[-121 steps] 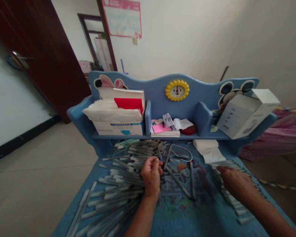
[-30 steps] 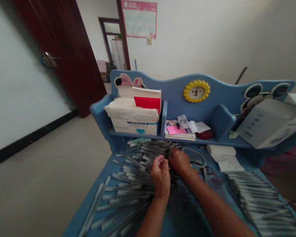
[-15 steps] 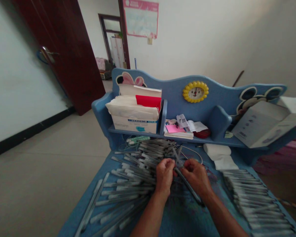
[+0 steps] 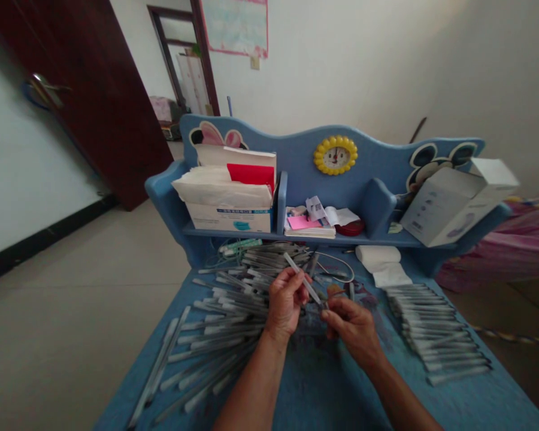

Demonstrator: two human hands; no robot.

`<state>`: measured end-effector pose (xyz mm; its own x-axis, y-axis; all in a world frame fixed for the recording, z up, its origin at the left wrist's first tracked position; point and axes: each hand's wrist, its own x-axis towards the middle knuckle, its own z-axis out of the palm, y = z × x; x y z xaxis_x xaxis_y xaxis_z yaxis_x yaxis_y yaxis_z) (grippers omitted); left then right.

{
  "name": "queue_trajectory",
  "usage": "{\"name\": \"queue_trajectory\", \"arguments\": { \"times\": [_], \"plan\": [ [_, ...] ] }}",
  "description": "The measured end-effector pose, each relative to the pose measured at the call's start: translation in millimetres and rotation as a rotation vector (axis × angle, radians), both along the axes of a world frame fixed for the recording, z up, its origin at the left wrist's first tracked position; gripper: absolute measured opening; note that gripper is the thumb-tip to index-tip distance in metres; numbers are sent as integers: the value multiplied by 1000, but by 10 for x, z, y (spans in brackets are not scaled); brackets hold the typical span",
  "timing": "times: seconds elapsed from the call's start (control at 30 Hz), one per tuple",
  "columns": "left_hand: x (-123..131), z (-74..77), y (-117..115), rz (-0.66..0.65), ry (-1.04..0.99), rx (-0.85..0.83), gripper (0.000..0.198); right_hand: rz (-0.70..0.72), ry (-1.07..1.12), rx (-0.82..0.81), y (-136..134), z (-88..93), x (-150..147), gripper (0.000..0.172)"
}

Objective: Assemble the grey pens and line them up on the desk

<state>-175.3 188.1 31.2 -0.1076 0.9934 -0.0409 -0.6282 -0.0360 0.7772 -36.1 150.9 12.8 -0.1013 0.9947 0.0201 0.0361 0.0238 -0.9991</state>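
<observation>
Over the middle of the blue desk, my left hand closes thumb and fingers on a slim pen with a pale, translucent barrel. The pen slants from upper left to lower right. At its lower, darker end, my right hand is closed in a pinch on the tip. Many similar pens lie fanned out in a loose heap left of my left hand. On the right, a neater row of pens lies side by side. Behind my hands are more dark pens.
A paper roll lies behind the right-hand row, with a white cable left of it. The raised shelf holds a mask box, papers and a tilted white box. A yellow flower-shaped clock is on the backboard.
The pen that slanted down beneath my right hand is out of that position. A pen now points up through my left hand, its lower end at my right fingers. The view has shifted right.
</observation>
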Motion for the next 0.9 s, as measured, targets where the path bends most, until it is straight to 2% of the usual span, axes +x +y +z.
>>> {"name": "queue_trajectory", "arguments": {
  "times": [0.4, 0.53, 0.9],
  "plan": [
    [87, -55, -43, -98, 141, 70, 17, -78, -70, 37, 19, -32, 25, 23],
    [67, -55, -44, -125, 249, 90, 16, -48, -164, 85, 32, -48, 40, 21],
    [7, -101, -33, -132, 659, 166, 13, -28, -321, 180, 130, -260, -24, 16]
  ]
}}
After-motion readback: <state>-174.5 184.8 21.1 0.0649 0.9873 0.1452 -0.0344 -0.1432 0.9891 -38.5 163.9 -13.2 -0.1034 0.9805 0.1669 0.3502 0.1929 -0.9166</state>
